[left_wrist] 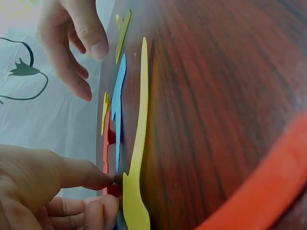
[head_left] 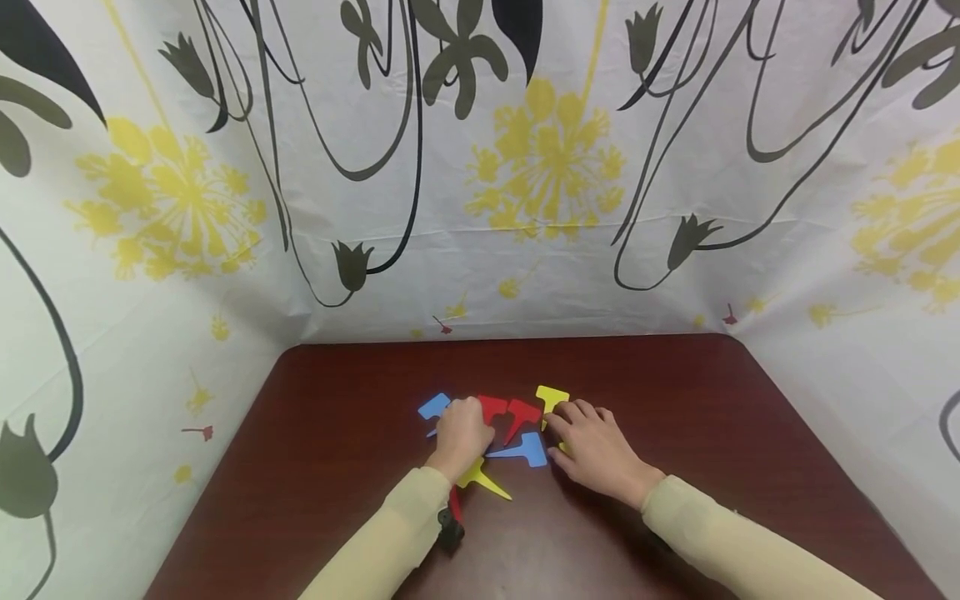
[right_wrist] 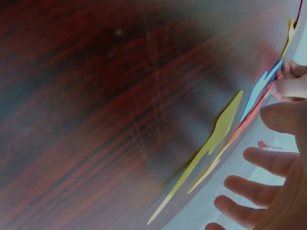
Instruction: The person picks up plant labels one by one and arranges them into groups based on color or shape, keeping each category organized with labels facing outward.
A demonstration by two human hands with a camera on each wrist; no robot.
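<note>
Several flat T-shaped tags lie in a loose heap on a dark wooden table (head_left: 675, 400). My left hand (head_left: 463, 429) is curled over the heap's left side, and thumb and fingers (left_wrist: 103, 203) pinch the edge of a red tag (head_left: 492, 407). A blue tag (head_left: 522, 450) and a yellow tag (head_left: 484, 478) lie just beside that hand. My right hand (head_left: 592, 442) has spread, relaxed fingers (right_wrist: 261, 191) at the heap's right side, next to a yellow tag (head_left: 552, 397), and holds nothing. Another red tag (head_left: 521, 415) lies between the hands.
A further blue tag (head_left: 434, 407) lies left of my left hand, and a red tag (head_left: 454, 502) shows under my left wrist. Flower-print sheets (head_left: 480, 167) wall the table on three sides. Bare tabletop surrounds the heap.
</note>
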